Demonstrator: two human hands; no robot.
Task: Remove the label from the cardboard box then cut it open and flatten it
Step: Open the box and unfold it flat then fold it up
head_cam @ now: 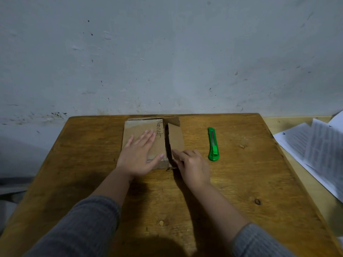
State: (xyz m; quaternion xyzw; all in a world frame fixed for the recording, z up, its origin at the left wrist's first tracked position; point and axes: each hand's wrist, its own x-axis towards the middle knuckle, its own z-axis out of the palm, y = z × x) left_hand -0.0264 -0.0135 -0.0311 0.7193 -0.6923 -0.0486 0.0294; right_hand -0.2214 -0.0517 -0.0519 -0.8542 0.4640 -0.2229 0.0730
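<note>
A brown cardboard box (pixel 138 127) lies at the far middle of the wooden table (pixel 241 182), with handwriting along its right top edge. Its right side flap (pixel 176 138) is folded out and down onto the table, leaving a dark gap beside the box. My left hand (pixel 139 154) lies flat on the box top with straight fingers, pressing it down. My right hand (pixel 192 166) is at the near end of the flap, fingers bent and touching its edge. A green utility knife (pixel 213 144) lies on the table to the right of the box, untouched.
A grey wall (pixel 167 52) stands right behind the table's far edge. Printed paper sheets (pixel 319 151) lie on a lighter surface past the table's right edge. The near half of the table holds only my forearms in grey sleeves.
</note>
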